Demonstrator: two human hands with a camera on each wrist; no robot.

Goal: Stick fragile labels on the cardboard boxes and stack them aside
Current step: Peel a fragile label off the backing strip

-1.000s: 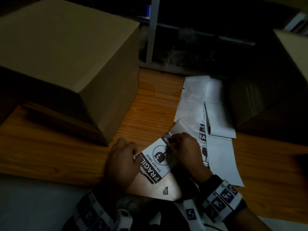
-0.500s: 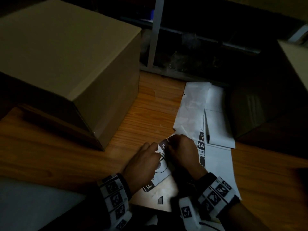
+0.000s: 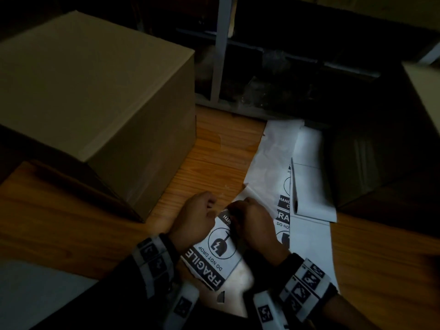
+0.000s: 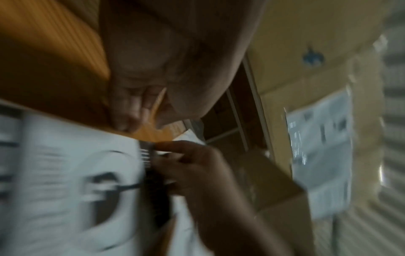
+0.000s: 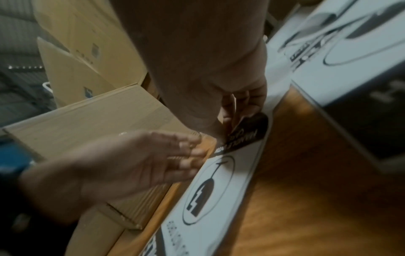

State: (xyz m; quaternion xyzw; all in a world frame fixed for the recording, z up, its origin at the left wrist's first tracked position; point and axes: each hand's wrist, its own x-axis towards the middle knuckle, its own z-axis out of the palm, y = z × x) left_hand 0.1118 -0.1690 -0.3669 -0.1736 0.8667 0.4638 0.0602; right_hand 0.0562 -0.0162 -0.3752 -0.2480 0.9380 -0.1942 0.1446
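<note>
A white FRAGILE label [image 3: 221, 248] [image 5: 219, 181] [image 4: 65, 164] lies on the wooden table [image 3: 71, 222] between my two hands. My right hand [image 3: 234, 211] [image 5: 236, 117] [image 4: 162, 155] pinches the label's black top edge and curls it up. My left hand [image 3: 214, 210] [image 5: 190, 155] [image 4: 131, 117] has its curled fingers at the label's upper left edge and seems to hold it there. A big closed cardboard box [image 3: 83, 86] stands at the left, a hand's breadth from my left hand.
A long white strip of labels and backing paper [image 3: 309, 246] runs along the table right of my hands. A dark cardboard box [image 3: 369, 163] stands behind it, another box corner [image 3: 426, 86] at far right. A metal shelf frame [image 3: 221, 44] rises behind the table.
My left hand slid off the label's face to its upper left edge, so the printed face shows again. My right hand stays at the top edge.
</note>
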